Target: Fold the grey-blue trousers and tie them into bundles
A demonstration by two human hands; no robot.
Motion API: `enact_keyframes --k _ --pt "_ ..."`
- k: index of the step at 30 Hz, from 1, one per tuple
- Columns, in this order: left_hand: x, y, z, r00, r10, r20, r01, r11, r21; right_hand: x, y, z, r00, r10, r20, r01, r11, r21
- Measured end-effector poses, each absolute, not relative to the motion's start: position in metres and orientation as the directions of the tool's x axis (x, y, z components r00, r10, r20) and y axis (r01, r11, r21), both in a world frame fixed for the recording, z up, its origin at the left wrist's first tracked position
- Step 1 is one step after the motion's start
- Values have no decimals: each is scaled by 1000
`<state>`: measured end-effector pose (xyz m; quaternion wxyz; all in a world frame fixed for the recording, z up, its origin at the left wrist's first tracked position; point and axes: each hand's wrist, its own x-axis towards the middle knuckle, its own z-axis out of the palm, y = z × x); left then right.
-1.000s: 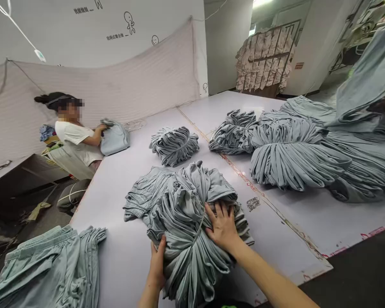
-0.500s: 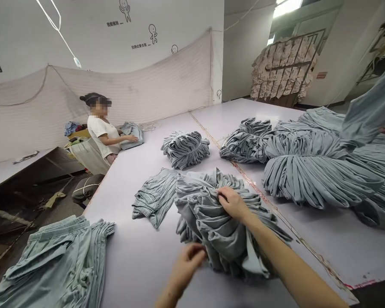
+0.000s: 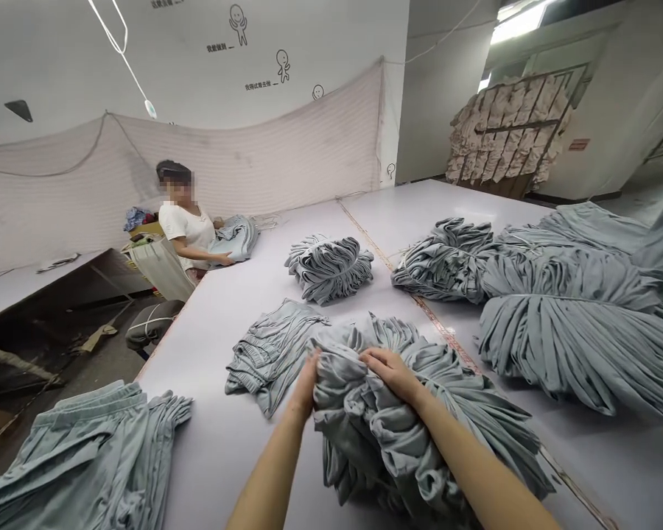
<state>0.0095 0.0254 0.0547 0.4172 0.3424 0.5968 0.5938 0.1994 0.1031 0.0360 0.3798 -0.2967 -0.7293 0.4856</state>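
A broad, smooth white table (image 3: 215, 449) bears a pleated grey-green cloth bundle (image 3: 387, 434), just beside a flatter stack of elastic-waisted grey-green garments (image 3: 276, 350). The left hand (image 3: 308, 383) clasps the bundle's left edge; the right hand (image 3: 396, 375) grips its upper folds.

Head camera looks forward-down over the table (image 3: 215, 331), seemingly close.
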Motion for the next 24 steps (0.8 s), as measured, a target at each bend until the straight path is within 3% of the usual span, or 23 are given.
enact_keyframes --k 3,4,7,10,13,16,18,21,24 --pt "55 -12 51 -321 947 -28 55 48 997 211 108 24 -387 901 195 -122 159 -980" --pt "71 -29 48 -255 962 95 279 -21 960 214 112 21 -358 919 164 -175 107 -979" --pt "117 -70 29 -101 943 318 689 -164 706 223 117 17 -403 904 140 -235 46 -971" --pt "150 -82 7 114 875 470 780 -372 503 232 115 22 -515 840 171 -192 81 -978" --pt "166 -76 -5 221 790 572 737 -520 433 238 108 34 -657 719 225 -97 216 -972" --pt "163 -75 4 207 816 539 695 -511 506 237 103 45 -803 574 164 -23 246 -969" --pt "148 -80 20 188 864 467 612 -475 632 235 102 47 -831 544 112 6 209 -978" --pt "115 -84 49 -14 946 323 348 -298 889 233 101 42 -801 591 99 1 166 -986" --pt "86 -82 67 -268 953 142 114 -115 987 231 95 34 -659 742 122 -3 159 -987"
